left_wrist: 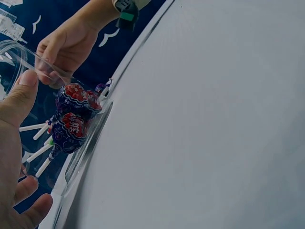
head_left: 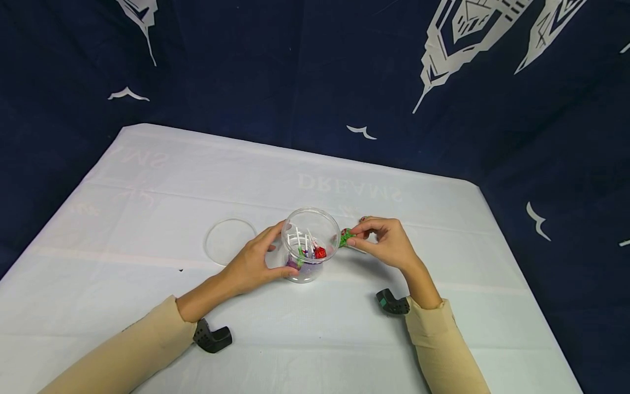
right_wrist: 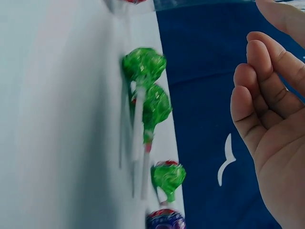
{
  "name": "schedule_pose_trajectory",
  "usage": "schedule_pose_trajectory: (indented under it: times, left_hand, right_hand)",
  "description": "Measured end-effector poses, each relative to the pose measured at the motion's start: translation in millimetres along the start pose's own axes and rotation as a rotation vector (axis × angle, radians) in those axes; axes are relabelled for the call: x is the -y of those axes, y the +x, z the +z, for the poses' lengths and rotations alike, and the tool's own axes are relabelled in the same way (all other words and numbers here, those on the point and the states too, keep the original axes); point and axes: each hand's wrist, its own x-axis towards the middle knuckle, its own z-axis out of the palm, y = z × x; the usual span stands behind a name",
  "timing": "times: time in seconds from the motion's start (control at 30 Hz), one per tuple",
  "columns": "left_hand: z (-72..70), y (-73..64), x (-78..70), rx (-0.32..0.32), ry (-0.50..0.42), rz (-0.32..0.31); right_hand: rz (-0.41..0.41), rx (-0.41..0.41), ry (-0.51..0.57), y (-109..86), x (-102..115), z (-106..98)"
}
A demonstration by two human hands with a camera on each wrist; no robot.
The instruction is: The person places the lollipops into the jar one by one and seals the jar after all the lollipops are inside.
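Note:
A clear round jar (head_left: 303, 273) stands on the table with several wrapped lollipops inside, among them a red one (head_left: 320, 252). My left hand (head_left: 253, 262) grips its side, fingers and thumb around the wall. In the left wrist view, purple-and-red lollipops (left_wrist: 69, 133) with white sticks show through the plastic. My right hand (head_left: 386, 241) hovers right of the jar, its fingers bent loosely. Nothing shows between its thumb and fingers in the right wrist view. Close by its fingertips lie green lollipops (right_wrist: 157, 107) on the table.
A clear round lid (head_left: 206, 244) lies left of the jar. Farther along the row are a smaller green lollipop (right_wrist: 169, 177) and a purple one (right_wrist: 166, 221). The white-covered table (head_left: 295, 339) ends at a dark blue cloth (head_left: 275, 76) with white printed shapes.

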Motion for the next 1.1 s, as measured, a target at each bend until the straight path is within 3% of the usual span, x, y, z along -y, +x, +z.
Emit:
schedule_pose_trajectory:
  times: [0.27, 0.6, 0.83, 1.1]
  left_hand:
    - [-0.4, -0.2, 0.0, -0.001, 0.003, 0.002]
    - [-0.5, -0.4, -0.9, 0.001, 0.011, -0.007]
    - [-0.6, -0.4, -0.9, -0.005, 0.014, 0.002]
    - [0.1, -0.8, -0.6, -0.005, 0.018, -0.001]
  right_hand:
    - [0.133, -0.018, -0.09, -2.7, 10, 0]
    - [0.2, -0.01, -0.182, -4.7, 1, -1]
    - [0.227, -0.014, -0.264, -12.7, -37, -4]
    - [0.209, 0.005, -0.311, -17.9, -43, -6]
